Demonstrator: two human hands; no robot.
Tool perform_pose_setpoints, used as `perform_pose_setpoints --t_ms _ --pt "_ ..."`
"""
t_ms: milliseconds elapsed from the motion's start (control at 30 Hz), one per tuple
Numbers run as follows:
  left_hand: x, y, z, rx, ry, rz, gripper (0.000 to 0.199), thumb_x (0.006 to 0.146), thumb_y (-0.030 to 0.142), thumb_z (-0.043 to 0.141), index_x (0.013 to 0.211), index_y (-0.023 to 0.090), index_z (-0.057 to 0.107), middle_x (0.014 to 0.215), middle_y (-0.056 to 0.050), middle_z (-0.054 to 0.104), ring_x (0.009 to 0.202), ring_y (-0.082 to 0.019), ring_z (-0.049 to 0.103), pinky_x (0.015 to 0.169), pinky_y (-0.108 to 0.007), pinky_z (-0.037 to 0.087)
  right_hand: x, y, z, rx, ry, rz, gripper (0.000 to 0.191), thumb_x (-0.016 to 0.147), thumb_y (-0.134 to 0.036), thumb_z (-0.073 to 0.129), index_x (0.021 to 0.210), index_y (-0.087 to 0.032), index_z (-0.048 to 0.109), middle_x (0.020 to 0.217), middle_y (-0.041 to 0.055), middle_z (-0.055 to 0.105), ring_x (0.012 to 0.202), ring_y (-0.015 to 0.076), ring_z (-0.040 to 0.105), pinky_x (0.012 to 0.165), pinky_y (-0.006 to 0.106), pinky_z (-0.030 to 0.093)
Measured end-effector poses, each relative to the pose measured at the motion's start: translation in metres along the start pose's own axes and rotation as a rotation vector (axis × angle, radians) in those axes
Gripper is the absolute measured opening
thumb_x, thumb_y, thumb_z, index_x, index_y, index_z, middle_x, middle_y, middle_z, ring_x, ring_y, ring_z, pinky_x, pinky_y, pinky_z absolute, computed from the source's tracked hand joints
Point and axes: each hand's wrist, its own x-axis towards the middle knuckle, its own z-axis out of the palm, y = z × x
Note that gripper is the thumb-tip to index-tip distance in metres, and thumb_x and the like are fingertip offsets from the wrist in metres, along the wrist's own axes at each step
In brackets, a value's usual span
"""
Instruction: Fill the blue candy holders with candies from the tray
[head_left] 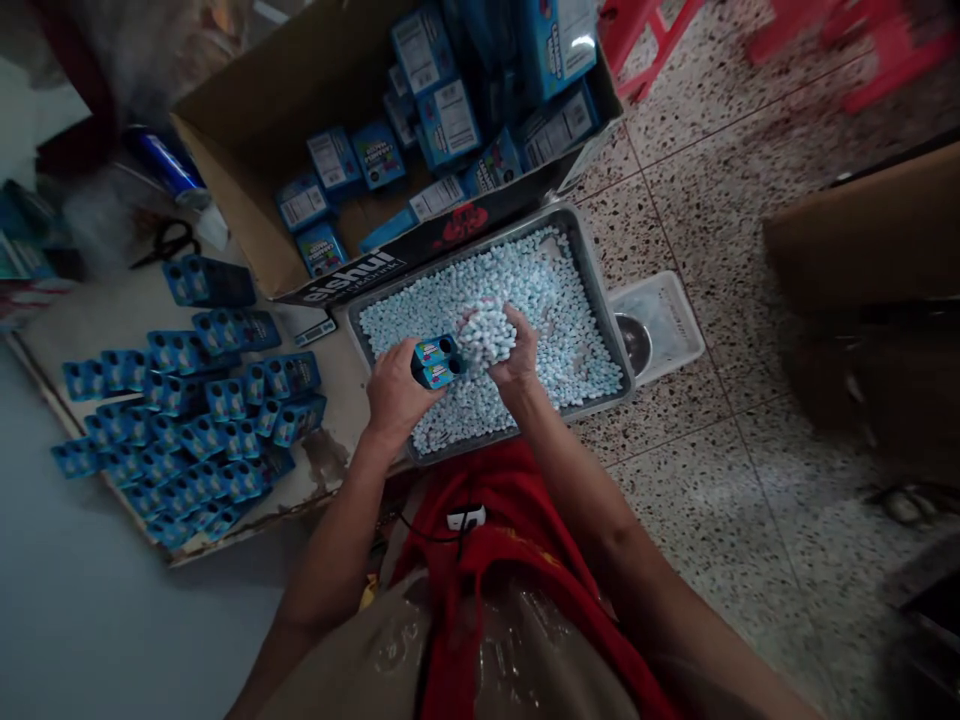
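My left hand (397, 395) is closed round two small blue candy boxes (436, 362), held side by side over the left part of a grey tray (631, 385). The tray is filled with small pale blue and white candies (555, 290). Just right of the boxes, my right hand (519, 352) is cupped round a heaped handful of candies (487, 330). That heap is close to the ends of the boxes; whether they touch I cannot tell. The right fingers are partly hidden under the candies.
Rows of blue boxes (195, 450) stand on the table at left. Beyond the tray, a cardboard carton (255, 200) holds several blue boxes. Scissors (169, 243) lie near a blue can (169, 165). A white tray (671, 330) with a metal bowl (634, 343) is at right.
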Motion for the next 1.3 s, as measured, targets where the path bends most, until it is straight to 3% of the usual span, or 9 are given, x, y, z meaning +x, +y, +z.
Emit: perform_pose_setpoints --t_ms 167,367,533,767,900,1100,1200,1300 --pt "0.004 0.004 -0.007 -0.081 0.004 0.056 0.064 0.062 0.026 0.092 0.12 0.025 0.066 0.115 -0.009 0.076 0.111 -0.037 0.072 0.099 -0.046 0.058 -0.031 -0.019 0.034 -0.12 -0.102 -0.18 0.041 0.081 -0.067 0.056 0.09 -0.028 0.065 0.1 0.0066 0.076 0.114 0.0297 0.073 0.105 0.051 0.06" --pt "0.007 0.0 -0.002 -0.377 0.03 0.121 0.065 0.069 0.035 0.091 0.126 0.028 0.062 0.122 -0.007 0.075 0.109 -0.03 0.074 0.097 -0.045 0.061 -0.053 -0.04 0.051 -0.275 -0.18 -0.418 0.036 0.089 -0.062 0.051 0.086 -0.03 0.068 0.106 0.0057 0.071 0.11 0.028 0.07 0.11 0.052 0.053" --pt "0.014 0.008 0.006 -0.425 0.086 0.215 0.066 0.07 0.037 0.092 0.127 0.026 0.06 0.126 -0.008 0.072 0.119 -0.031 0.071 0.104 -0.046 0.058 -0.059 -0.044 0.053 -0.409 -0.076 -0.512 0.045 0.094 -0.067 0.043 0.087 -0.031 0.07 0.115 0.0053 0.07 0.127 0.03 0.065 0.117 0.055 0.048" --pt "0.028 0.009 0.008 -0.287 0.097 0.247 0.062 0.069 0.028 0.091 0.124 0.023 0.063 0.124 -0.009 0.073 0.119 -0.033 0.069 0.107 -0.048 0.053 -0.052 -0.034 0.046 -0.464 -0.09 -0.617 0.05 0.1 -0.069 0.036 0.097 -0.033 0.071 0.118 0.0045 0.07 0.125 0.0288 0.064 0.112 0.053 0.05" --pt "0.032 -0.001 0.016 -0.298 0.147 0.286 0.066 0.066 0.028 0.092 0.125 0.023 0.062 0.122 -0.009 0.074 0.116 -0.033 0.07 0.104 -0.047 0.054 -0.043 -0.021 0.041 -0.43 -0.202 -0.712 0.046 0.1 -0.067 0.047 0.094 -0.03 0.073 0.11 0.0039 0.073 0.114 0.0262 0.068 0.111 0.051 0.051" --pt "0.037 -0.007 0.025 -0.368 0.141 0.256 0.064 0.068 0.034 0.091 0.124 0.025 0.062 0.119 -0.007 0.074 0.114 -0.031 0.071 0.102 -0.046 0.057 -0.052 -0.016 0.036 -0.567 -0.37 -0.699 0.04 0.102 -0.065 0.054 0.102 -0.035 0.081 0.124 0.0004 0.076 0.125 0.0261 0.066 0.118 0.052 0.049" --pt "0.039 -0.016 0.019 -0.477 0.089 0.246 0.068 0.068 0.042 0.093 0.126 0.025 0.062 0.121 -0.007 0.074 0.111 -0.029 0.073 0.099 -0.043 0.06 -0.061 -0.026 0.02 -0.683 -0.437 -0.667 0.043 0.102 -0.068 0.053 0.106 -0.037 0.083 0.139 -0.0015 0.073 0.137 0.0275 0.062 0.125 0.055 0.043" --pt "0.04 -0.032 0.009 -0.597 0.043 0.189 0.077 0.065 0.052 0.097 0.127 0.023 0.062 0.121 -0.007 0.076 0.108 -0.027 0.075 0.096 -0.039 0.062 -0.057 -0.039 -0.014 -0.76 -0.313 -0.521 0.042 0.102 -0.065 0.055 0.108 -0.035 0.084 0.145 0.0019 0.069 0.138 0.0282 0.062 0.121 0.057 0.047"
